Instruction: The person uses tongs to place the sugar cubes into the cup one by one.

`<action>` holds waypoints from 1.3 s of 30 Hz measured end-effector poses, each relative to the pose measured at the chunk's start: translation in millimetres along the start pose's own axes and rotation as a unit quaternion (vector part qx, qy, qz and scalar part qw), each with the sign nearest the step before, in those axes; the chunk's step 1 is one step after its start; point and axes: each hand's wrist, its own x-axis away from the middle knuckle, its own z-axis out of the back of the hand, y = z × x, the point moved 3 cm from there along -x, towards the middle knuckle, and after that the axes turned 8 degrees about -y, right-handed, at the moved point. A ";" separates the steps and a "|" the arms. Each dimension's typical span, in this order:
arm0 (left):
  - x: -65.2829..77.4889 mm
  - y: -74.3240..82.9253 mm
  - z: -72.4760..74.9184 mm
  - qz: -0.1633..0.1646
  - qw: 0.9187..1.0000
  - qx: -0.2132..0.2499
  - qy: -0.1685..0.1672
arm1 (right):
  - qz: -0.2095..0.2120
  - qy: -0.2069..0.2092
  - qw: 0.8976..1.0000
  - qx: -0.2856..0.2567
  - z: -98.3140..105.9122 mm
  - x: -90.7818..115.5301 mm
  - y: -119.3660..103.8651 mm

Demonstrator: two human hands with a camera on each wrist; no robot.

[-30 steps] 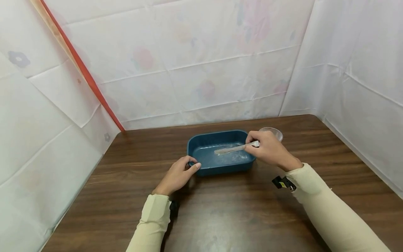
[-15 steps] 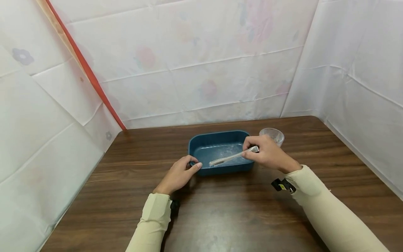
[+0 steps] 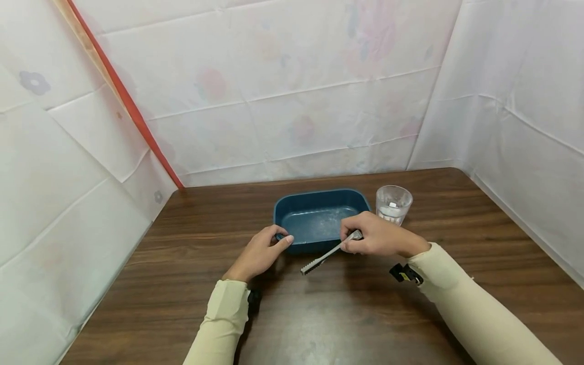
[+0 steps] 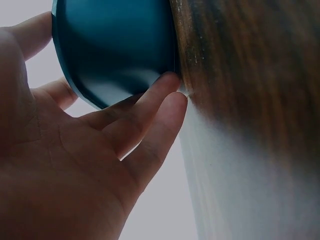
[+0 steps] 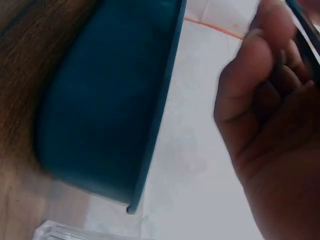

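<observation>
A deep blue rectangular basin (image 3: 298,203) stands on the table, with a few whitish marks on its floor. At its near left corner my left hand (image 3: 260,253) grips the wall, thumb at the rim and fingers against the outside (image 4: 112,45). My right hand (image 3: 376,235) pinches the handle end of silver serrated tongs (image 3: 323,258) in front of the basin's near right side. The tips of the tongs point left and down, over the tabletop outside the basin. In the right wrist view, only a dark edge of the tongs shows beside the curled fingers (image 5: 250,65).
A clear drinking glass (image 3: 394,203) holding white pieces stands just right of the basin, behind my right hand. The dark wooden table (image 3: 205,218) runs back to a white patterned cloth (image 3: 274,91), with another cloth wall on either side.
My right hand has brought the tongs from inside the basin, over its near rim, toward me. The glass is now uncovered. My left hand has stayed at the basin's corner.
</observation>
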 end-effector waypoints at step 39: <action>3.3 -6.8 2.7 0.002 1.000 -0.014 0.005 | -0.134 -0.117 0.946 0.271 -45.7 -5.3 -7.7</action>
